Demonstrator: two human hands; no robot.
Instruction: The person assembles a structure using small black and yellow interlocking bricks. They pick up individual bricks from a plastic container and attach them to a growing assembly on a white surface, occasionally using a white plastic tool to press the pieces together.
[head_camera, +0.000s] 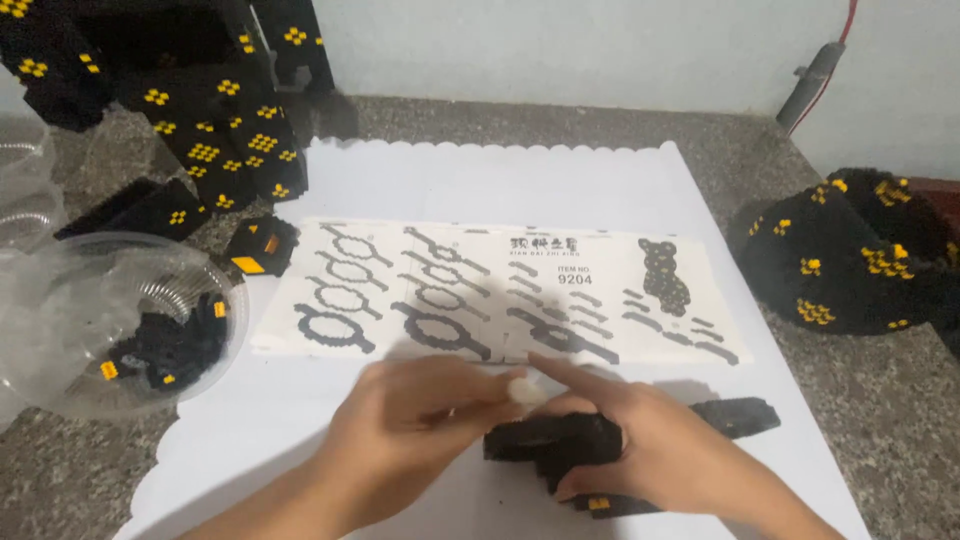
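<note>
Head view, right hand (650, 450) clamped over a black brick assembly (560, 440) lying under its palm, left hand (420, 430) just beside, fingers pinched together at its top edge, open white sheet (500, 180) beyond both hands, bare counter (880, 400) right of them

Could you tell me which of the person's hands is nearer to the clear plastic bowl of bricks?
Left. The left hand lies just right of the clear plastic bowl; the right hand rests farther right, on the black brick assembly.

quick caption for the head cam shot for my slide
Two bare hands, left hand and right hand, press together a black brick assembly on white paper below an instruction sheet.
</note>
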